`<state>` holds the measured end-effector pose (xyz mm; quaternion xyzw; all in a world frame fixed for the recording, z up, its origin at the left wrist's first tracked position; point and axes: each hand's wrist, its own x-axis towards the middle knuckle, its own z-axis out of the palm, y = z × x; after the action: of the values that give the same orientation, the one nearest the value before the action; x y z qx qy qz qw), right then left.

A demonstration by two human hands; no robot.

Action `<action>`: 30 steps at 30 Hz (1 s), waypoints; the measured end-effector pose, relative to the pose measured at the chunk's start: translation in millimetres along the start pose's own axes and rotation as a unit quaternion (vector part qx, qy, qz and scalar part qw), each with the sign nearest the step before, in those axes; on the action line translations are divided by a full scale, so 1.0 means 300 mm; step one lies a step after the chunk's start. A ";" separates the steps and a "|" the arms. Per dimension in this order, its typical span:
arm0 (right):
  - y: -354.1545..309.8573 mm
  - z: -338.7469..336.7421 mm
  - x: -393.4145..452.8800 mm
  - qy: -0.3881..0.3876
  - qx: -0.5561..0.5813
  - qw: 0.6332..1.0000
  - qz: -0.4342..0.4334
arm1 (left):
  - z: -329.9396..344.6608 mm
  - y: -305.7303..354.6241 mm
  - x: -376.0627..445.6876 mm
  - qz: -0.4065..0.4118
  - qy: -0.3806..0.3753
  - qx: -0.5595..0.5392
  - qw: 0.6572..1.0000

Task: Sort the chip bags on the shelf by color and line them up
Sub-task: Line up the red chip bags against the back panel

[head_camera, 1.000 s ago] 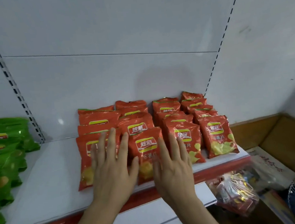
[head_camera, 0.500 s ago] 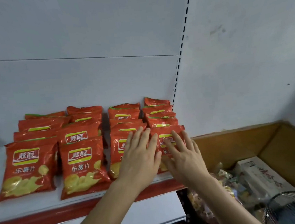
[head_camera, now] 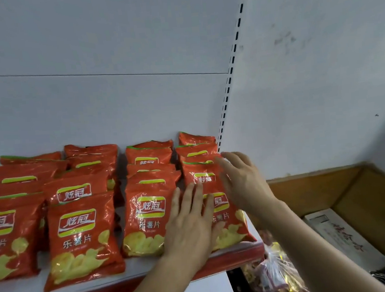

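Red bags [head_camera: 83, 237]: chip bags, red-orange with a yellow-green label, four columns running from the shelf's front edge back to the rear panel, each bag overlapping the one behind. All stock in view is one colour; no other colour shows here.

Rightmost column [head_camera: 197, 149]: at the shelf's right end, against the slotted upright [head_camera: 228, 83]. Its front bag [head_camera: 230, 230] reaches the front right corner and is largely covered by the hands.

Third column, front bag [head_camera: 144, 221]: just beside the rightmost front bag, edges touching or overlapping; which, cannot be told.

Left hand [head_camera: 190, 224]: fingers straight and slightly spread, palm down, pressing flat across the seam between the two right-hand front bags. Grips nothing.

Right hand [head_camera: 242, 181]: fingers extended and loosely spread, somewhat blurred, at the right side of the rightmost column by its middle bags. Appears to touch their edge; holds nothing.

Shelf [head_camera: 237, 254]: white deck, red front lip.

Below right: clear sack of wrapped goods [head_camera: 275, 275]; a white box [head_camera: 339, 235] in a wooden-sided space.

Step in hand, as judged: lining up; the right end of the red group is being squared. Sorting here looks done.

Next move calls for: a light inward push on the right column while the flat hand keeps the front bags from sliding off the lip; then evening the front edges. Slick film, so bags will likely slip over one another.
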<state>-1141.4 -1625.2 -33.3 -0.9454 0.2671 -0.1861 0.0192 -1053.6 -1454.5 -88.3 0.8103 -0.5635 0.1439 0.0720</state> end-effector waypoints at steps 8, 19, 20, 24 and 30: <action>0.060 0.034 0.128 -0.004 0.016 0.996 -0.090 | -0.028 0.037 -0.004 -0.013 0.018 -0.012 1.000; 0.145 0.079 0.209 -0.015 0.066 0.968 -0.240 | 0.016 0.145 0.045 -0.064 0.030 -0.042 0.997; 0.151 0.080 0.212 -0.005 0.069 0.968 -0.242 | 0.020 0.151 0.044 -0.069 0.031 -0.037 0.996; 0.156 0.047 0.260 0.036 0.070 0.979 -0.188 | 0.017 0.163 0.049 -0.088 0.022 -0.005 0.996; 0.138 0.038 0.324 -0.085 0.084 0.986 -0.120 | 0.028 0.149 0.052 -0.105 -0.016 0.024 0.994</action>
<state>-1081.2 -1711.1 -16.3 -0.9779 0.1328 -0.1278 0.0989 -1088.9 -1486.6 -93.4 0.8685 -0.4732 0.1359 0.0578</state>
